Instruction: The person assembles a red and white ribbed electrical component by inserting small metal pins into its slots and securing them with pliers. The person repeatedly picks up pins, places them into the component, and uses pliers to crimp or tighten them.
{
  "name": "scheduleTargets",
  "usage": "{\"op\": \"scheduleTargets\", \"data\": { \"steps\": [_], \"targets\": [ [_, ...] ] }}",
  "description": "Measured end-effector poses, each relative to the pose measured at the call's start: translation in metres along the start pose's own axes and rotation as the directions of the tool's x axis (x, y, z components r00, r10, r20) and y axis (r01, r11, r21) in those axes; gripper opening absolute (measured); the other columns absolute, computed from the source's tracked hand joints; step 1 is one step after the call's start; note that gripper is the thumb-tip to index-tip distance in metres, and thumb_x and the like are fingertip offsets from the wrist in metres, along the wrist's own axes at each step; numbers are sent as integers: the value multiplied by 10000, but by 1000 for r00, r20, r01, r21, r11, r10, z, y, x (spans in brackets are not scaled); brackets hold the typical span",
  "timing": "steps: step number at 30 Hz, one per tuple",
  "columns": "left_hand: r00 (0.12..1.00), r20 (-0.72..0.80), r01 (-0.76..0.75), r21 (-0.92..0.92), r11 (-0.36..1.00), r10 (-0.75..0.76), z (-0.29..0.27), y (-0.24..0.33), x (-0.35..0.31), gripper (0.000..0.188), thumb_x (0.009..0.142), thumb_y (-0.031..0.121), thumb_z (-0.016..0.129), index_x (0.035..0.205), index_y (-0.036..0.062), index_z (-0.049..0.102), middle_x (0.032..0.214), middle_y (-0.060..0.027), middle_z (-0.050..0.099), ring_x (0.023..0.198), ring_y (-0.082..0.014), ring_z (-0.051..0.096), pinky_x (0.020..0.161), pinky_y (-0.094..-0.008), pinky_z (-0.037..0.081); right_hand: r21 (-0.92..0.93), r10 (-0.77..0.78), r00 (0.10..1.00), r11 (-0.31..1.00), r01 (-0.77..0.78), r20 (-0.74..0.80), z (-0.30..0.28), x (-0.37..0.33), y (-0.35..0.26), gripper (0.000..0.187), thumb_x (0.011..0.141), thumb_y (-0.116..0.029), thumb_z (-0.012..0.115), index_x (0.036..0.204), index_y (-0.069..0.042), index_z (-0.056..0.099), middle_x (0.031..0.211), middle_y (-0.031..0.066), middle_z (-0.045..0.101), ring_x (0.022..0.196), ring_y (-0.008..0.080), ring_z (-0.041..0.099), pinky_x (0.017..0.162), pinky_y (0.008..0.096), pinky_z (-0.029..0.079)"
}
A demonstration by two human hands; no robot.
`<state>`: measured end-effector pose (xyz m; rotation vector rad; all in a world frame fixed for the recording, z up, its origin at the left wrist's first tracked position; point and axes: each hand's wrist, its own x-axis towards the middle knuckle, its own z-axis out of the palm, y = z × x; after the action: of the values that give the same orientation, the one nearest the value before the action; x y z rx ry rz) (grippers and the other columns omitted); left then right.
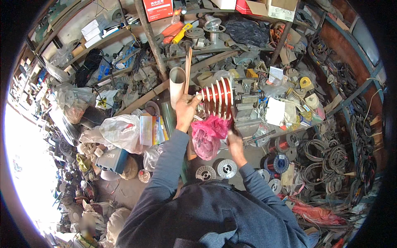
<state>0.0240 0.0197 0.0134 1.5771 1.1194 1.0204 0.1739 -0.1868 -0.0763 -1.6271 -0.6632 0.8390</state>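
Note:
Red-brown copper wire fills the grooves of a coil former with pale ribbed discs, mounted on a metal winding machine. My left hand is closed at the former's left end, its thumb against it and the other fingers partly hidden. Below the former hangs a crumpled pink plastic bag. The curled fingers of my right hand are at the bag's right edge; what they hold is hidden. Just beyond my left hand stands a pale hollow tube, with a thin wooden strip beside it.
Wire spools stand on the floor before me. A blue box-shaped device and a white plastic bag lie left. Coiled cables crowd the right side. A white card lies among bench clutter. Shelves with boxes line the back.

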Motion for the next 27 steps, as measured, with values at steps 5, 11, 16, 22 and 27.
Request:
{"op": "scheduleTargets", "data": {
  "steps": [5, 11, 16, 22, 27],
  "targets": [
    [1000, -11, 0, -123, 992, -1, 10, -20, 36, 315, 891, 268, 801, 1016, 8, 674, 845, -50, 694, 783, -124, 649, 690, -289, 519, -99, 66, 997, 993, -69, -34, 0, -9, 8, 567, 1040, -498, 540, 664, -74, 562, 600, -11, 493, 567, 108, 447, 529, 312, 346],
    [958, 265, 179, -242, 954, -113, 12, -39, 8, 266, 1005, 121, 513, 1183, -15, 657, 893, -42, 670, 673, -108, 617, 572, -269, 501, 43, -108, 994, 993, 108, -21, -3, 0, -10, 525, 1062, -421, 538, 694, -47, 510, 659, -28, 468, 614, 118, 413, 566, 336, 345],
    [908, 415, 258, -473, 842, -45, -6, -22, -31, 341, 1029, 301, 578, 1133, -19, 635, 837, -23, 621, 700, -85, 526, 598, -249, 403, -5, 154, 988, 988, -154, -19, -1, -12, -6, 519, 1067, -389, 532, 687, -34, 516, 650, -15, 471, 630, 118, 418, 586, 334, 361],
    [996, 87, 9, -101, 995, 0, -1, 0, -5, 326, 968, 304, 722, 944, -8, 631, 776, -39, 617, 706, -119, 589, 629, -292, 493, 27, -244, 970, 969, 244, -12, -3, 3, 1, 543, 1078, -421, 509, 704, -30, 463, 652, -19, 420, 633, 118, 371, 574, 344, 340],
    [999, -44, -4, -199, 980, -5, 10, -18, 36, 322, 867, 234, 828, 998, -12, 666, 893, -37, 678, 790, -129, 618, 714, -286, 518, -57, -9, 1000, 998, 9, 10, -1, -9, 4, 595, 1059, -458, 516, 667, -11, 519, 606, 10, 493, 601, 138, 442, 568, 378, 372]
  ]
}}
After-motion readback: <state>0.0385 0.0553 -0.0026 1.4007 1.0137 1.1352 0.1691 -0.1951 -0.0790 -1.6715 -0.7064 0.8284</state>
